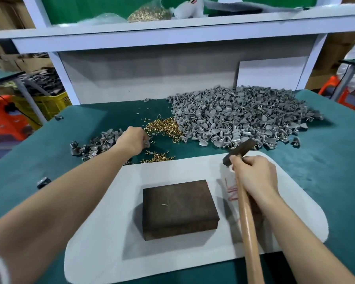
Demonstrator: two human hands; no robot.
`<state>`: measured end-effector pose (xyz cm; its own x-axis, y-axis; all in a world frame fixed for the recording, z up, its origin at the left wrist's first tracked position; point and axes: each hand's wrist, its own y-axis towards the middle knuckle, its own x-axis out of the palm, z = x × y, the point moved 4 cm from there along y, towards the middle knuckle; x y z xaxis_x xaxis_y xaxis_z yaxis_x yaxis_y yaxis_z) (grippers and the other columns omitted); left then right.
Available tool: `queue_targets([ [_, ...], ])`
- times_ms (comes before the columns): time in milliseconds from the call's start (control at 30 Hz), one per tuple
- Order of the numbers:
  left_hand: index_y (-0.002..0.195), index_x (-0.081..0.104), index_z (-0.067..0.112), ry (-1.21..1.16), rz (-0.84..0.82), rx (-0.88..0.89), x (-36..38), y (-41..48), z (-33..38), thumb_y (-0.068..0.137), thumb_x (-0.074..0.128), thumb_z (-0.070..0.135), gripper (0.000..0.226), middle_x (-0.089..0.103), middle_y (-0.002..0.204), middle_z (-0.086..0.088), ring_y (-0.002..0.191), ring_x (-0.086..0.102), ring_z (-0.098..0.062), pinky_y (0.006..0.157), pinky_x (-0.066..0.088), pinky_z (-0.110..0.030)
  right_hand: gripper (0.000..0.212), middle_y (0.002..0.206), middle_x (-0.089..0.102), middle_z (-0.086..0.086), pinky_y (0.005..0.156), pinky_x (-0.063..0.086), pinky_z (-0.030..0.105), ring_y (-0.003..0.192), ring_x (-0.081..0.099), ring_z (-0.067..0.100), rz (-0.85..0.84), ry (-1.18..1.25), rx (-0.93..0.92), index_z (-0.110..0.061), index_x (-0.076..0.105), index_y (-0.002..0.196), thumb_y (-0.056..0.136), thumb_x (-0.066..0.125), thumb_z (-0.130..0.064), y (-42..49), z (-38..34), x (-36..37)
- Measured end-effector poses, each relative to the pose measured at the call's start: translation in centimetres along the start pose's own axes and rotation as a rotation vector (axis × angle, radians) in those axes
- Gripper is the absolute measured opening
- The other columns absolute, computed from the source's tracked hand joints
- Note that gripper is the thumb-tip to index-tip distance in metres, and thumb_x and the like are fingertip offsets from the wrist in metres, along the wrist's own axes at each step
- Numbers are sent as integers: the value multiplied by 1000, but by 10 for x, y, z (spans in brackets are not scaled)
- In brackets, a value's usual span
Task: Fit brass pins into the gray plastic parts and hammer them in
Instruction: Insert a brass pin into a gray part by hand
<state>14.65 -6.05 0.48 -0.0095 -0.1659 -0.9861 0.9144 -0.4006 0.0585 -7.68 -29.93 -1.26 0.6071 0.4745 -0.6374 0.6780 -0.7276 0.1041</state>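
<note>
from the head camera we see our left hand (pixel 132 140) stretched out over the green table (pixel 326 171), right at the edge of the pile of brass pins (pixel 164 128). its fingers curl down and away from us, so we cannot tell if they pinch a pin or a part. there may be a bit of gray under them. a small heap of gray parts (pixel 98 143) lies just left of that hand. the big heap of gray parts (pixel 244 115) sits at the back right, touching the pins. our right hand (pixel 254 173) is wrapped tight round the hammer (pixel 241 149), high up its wooden handle near the dark head. the head is above the white mat (pixel 102 222). a dark block (pixel 178 212) lies on the mat between our arms, with one tiny pin (pixel 164 205) on top.
</note>
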Motion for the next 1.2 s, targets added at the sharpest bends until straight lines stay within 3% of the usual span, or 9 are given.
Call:
queue_targets([
  [100,105,72,11,-164,68,-31,-7,-10,1,90,63,14,17,71,97,-11,82,64,-25,75,53,-29,32,90,58,8,62,36,29,77,53,32,107,-228,-36,-15,63,68,82,61,-45,6,5,-6],
  [167,101,74,12,-342,165,-17,-19,-32,14,89,65,16,15,69,82,-3,77,64,-18,70,46,-16,30,108,46,11,70,36,34,87,54,35,137,-232,-36,-14,56,96,85,64,-40,6,6,-9],
  [233,98,74,21,-538,241,55,-22,-69,35,86,67,16,14,68,73,2,68,62,-14,65,47,-17,37,114,41,12,69,36,34,86,55,35,193,-156,-119,-12,46,110,86,64,-34,-1,-2,-12],
  [367,90,71,38,-896,238,181,-7,-148,73,82,71,12,27,70,70,13,65,63,-7,73,53,-28,34,99,53,-3,68,41,14,72,56,8,62,189,-683,-20,56,112,82,66,-7,-54,-54,-3],
  [500,102,67,37,-1023,171,245,-9,-155,72,84,65,3,39,72,73,16,72,65,-4,76,49,-17,42,98,56,1,80,27,-6,78,50,-2,-29,75,-1051,-12,64,104,70,66,11,-96,-79,13],
  [633,101,68,28,-1071,97,322,-6,-162,72,84,65,-1,33,68,66,19,63,60,3,72,46,-11,30,86,63,6,82,20,-8,76,51,1,69,37,-1085,-5,65,86,64,79,11,-97,-78,10],
  [733,105,70,19,-1118,126,301,-5,-162,71,84,67,1,28,70,75,14,65,63,0,72,50,-15,19,82,62,6,81,25,-4,78,51,2,84,67,-1108,-4,64,79,69,77,4,-97,-76,11],
  [900,106,71,25,-1074,264,289,-8,-168,73,83,70,9,28,72,89,13,82,67,4,77,47,-9,11,85,62,1,74,49,15,80,57,3,44,203,-1009,-5,67,85,78,73,1,-94,-71,15],
  [1200,94,69,27,-1359,102,274,-2,-166,76,87,63,2,28,71,71,10,57,60,-1,56,53,-19,5,83,63,-1,66,54,35,76,61,8,47,186,-1020,-7,69,82,81,69,-11,-92,-69,13],
])
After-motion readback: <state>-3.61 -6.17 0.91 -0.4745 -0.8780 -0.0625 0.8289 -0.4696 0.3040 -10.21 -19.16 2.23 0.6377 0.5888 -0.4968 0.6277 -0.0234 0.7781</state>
